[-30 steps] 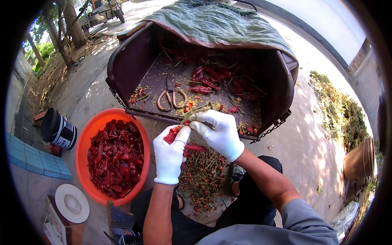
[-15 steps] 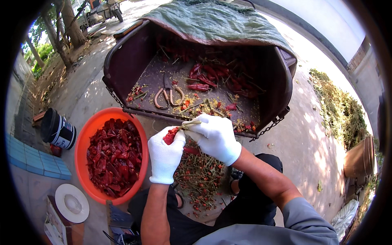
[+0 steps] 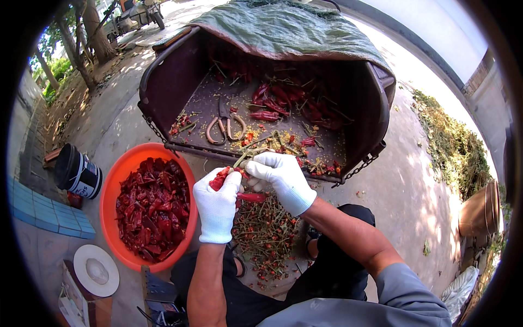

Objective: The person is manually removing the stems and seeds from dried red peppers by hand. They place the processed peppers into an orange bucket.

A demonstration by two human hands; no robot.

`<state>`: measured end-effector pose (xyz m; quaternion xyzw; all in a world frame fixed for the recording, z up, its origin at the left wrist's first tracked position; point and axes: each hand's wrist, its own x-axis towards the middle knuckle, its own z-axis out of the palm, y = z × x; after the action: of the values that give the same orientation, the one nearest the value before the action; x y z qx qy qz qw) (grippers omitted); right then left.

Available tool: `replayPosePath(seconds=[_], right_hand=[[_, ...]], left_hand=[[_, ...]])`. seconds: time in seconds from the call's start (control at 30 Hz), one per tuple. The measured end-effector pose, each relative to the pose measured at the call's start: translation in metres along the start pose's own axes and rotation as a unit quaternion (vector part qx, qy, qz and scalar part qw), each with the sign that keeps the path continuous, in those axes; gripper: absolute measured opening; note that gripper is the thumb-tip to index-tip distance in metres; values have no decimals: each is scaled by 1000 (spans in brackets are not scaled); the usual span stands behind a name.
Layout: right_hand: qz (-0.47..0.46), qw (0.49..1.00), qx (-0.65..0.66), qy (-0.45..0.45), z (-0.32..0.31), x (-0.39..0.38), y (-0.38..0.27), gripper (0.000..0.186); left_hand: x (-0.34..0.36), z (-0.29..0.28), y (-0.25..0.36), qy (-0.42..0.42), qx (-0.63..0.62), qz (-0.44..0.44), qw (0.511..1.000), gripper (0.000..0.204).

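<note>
My left hand (image 3: 214, 210), in a white knit glove, is closed around a dried red chili pepper (image 3: 219, 180), part of which bulges out above the thumb. Another red chili (image 3: 252, 197) sticks out to the right from beneath those fingers. My right hand (image 3: 284, 181), gloved alike, meets it with thumb and fingers pinched on the pepper's stem end. A pale green stem (image 3: 245, 157) juts out above the fingertips. Below both hands lies a heap of stems and caps (image 3: 264, 234) on the ground. To the left, an orange basin (image 3: 110, 218) holds many red chili pieces (image 3: 152, 207).
Ahead stands a dark cart bed (image 3: 169, 82) with whole chilies (image 3: 278, 98), scissors (image 3: 223, 125) and scattered seeds, partly covered by a green tarp (image 3: 294, 27). A chain (image 3: 362, 168) hangs at its right corner. A black bucket (image 3: 79, 171) lies left of the basin.
Both hands have moved slightly down and left. My right fingers have shifted from along the stem to closer against the pepper. The red chili beneath my left hand now shows more.
</note>
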<state>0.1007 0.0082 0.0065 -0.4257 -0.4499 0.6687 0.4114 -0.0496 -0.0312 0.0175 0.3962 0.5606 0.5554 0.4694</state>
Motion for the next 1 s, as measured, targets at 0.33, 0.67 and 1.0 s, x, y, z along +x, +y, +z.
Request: replayPosePath(seconds=[0.33,0.67,1.0], right_hand=[[-21,984,158,82,-30,29,2,23],[-59,993,-61,82,-27,18,-12,25],[60,994,95,18,-28,12,0,27]], left_hand=[[27,-53,-2,225,333,211,891,17],[37,-130,22,351,523,204,750,49],[7,2,1,-61,226,174,957,30]])
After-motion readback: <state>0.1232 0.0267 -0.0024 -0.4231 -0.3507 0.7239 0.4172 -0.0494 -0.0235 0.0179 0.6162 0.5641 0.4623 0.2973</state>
